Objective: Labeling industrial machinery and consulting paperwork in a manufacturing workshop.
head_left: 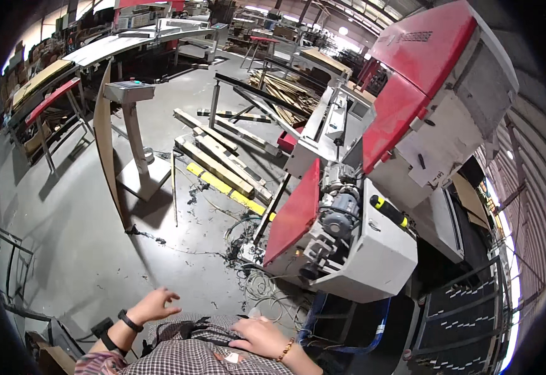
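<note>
My left hand point(154, 306) hovers in front of my waist with its fingers apart and nothing in them. Black bands circle that wrist. Against the front of my checked shirt point(188, 357) lies my right hand point(262, 337), its thumb and fingers spread beside bunched dark cloth point(207, 331). A beaded bracelet is on the right wrist. Ahead and to the right stands a large red and grey machine point(348, 250), its motor point(340, 215) exposed. On its grey cover point(379, 262) rests a yellow and black cylindrical thing point(389, 210), apart from both hands.
Loose cables point(267, 287) and dark debris lie on the floor by the machine. Wooden beams point(217, 159) and a yellow bar point(223, 189) lie ahead. A pedestal with a control box point(129, 92) stands left beside a tall brown panel point(105, 150). A blue tubular frame point(379, 334) is at lower right.
</note>
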`<state>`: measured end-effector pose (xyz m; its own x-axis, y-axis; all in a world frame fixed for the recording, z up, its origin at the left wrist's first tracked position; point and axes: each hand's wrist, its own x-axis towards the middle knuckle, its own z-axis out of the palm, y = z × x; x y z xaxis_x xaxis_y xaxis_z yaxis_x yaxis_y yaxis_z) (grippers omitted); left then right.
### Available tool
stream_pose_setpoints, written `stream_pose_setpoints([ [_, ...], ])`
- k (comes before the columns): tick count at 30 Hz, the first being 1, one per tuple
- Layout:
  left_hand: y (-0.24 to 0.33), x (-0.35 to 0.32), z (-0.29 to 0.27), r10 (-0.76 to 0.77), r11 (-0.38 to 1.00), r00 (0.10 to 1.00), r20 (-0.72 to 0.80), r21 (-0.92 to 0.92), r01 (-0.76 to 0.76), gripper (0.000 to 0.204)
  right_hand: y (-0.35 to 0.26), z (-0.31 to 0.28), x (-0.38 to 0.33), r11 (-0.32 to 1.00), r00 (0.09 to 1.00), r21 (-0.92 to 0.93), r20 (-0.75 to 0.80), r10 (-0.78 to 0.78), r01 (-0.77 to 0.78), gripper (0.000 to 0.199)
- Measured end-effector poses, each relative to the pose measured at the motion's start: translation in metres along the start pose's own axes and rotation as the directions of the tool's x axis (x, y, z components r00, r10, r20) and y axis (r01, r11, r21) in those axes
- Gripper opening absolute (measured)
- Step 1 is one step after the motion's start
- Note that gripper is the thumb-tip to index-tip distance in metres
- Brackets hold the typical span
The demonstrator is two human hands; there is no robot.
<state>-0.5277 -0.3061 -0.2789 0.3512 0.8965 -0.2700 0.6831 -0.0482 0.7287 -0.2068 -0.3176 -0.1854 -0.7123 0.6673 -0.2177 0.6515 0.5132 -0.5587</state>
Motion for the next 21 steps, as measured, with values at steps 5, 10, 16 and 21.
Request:
stream_pose_setpoints([
  [5,-0.075,-0.103,0.000,-0.139,0.960,0.976,0.166,-0.220,0.174,0.037,-0.088,0.051,0.109,0.975,0.936,0.061,0.276,-0.221,0.212,0.027],
  [10,-0.128,-0.147,-0.053,-0.216,0.912,0.974,-0.067,-0.371,0.177,0.036,-0.155,0.087,0.221,0.906,0.816,0.010,0.432,-0.385,0.422,0.029],
  [16,-0.217,-0.187,-0.171,-0.408,0.838,0.836,-0.367,-0.515,0.183,0.036,-0.215,0.123,0.400,0.883,0.568,0.041,0.751,-0.336,0.468,0.034],
  [21,-0.369,-0.247,-0.229,-0.592,0.725,0.663,-0.459,-0.663,0.188,0.033,-0.292,0.141,0.597,0.711,0.688,-0.389,0.702,-0.183,0.586,0.027],
])
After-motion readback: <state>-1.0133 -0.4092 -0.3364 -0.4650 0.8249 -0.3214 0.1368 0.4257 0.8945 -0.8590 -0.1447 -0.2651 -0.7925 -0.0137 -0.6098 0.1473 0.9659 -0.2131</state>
